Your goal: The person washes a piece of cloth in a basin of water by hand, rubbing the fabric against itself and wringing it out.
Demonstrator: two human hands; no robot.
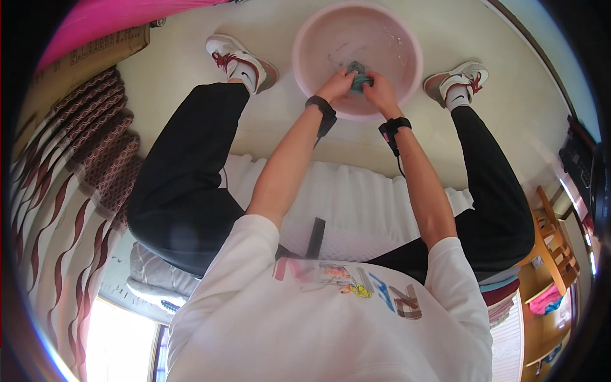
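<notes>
A pink round basin [304,44] stands on the floor between my feet, with what looks like shallow water in it. Over its near side, both hands grip a small dark green bunched cloth [360,81]; its exact kind is not clear. My left hand [337,85] pinches the cloth's left side. On the other side, my right hand [382,94] has its fingers closed on the cloth, close beside the left. Each wrist wears a black band with a small device. Part of the cloth's lower side is hidden by the fingers.
My shoes flank the basin, the left shoe [238,60] and the right shoe [457,81]. Patterned curtains [70,210] and a cardboard box [95,57] are at left. I sit on a white-covered bed [337,191]. A wooden chair [554,239] stands at right.
</notes>
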